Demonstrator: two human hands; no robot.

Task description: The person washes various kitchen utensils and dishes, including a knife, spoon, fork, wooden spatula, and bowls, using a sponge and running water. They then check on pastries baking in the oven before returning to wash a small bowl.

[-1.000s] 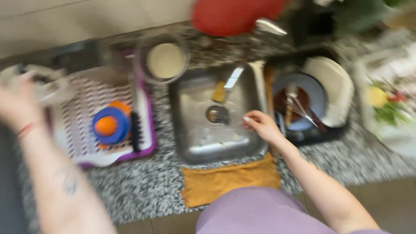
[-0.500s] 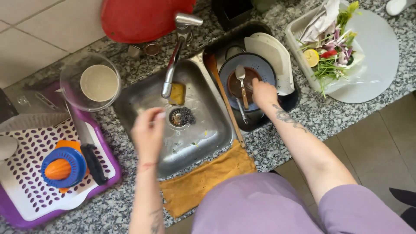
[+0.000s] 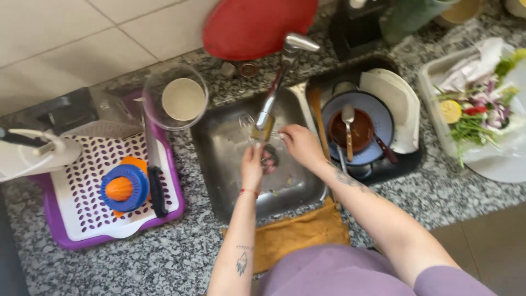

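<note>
Speckled grey granite surface (image 3: 137,268) runs wall to wall, pale square tiles (image 3: 82,38) behind its far edge, beige floor (image 3: 493,241) at right, soft daylight.

1. A red cutting board (image 3: 257,24) leans on the tiled wall.
2. A blue and orange juicer (image 3: 124,188) sits on a purple drying tray (image 3: 66,230).
3. A yellow cloth (image 3: 298,233) drapes the granite counter (image 3: 137,263).
4. Salad scraps (image 3: 474,118) lie far right.

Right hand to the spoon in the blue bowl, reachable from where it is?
Probably yes. The right hand is in the sink, just beside the blue bowl. The spoon lies uncovered on top, with only the sink's edge between them.
</note>
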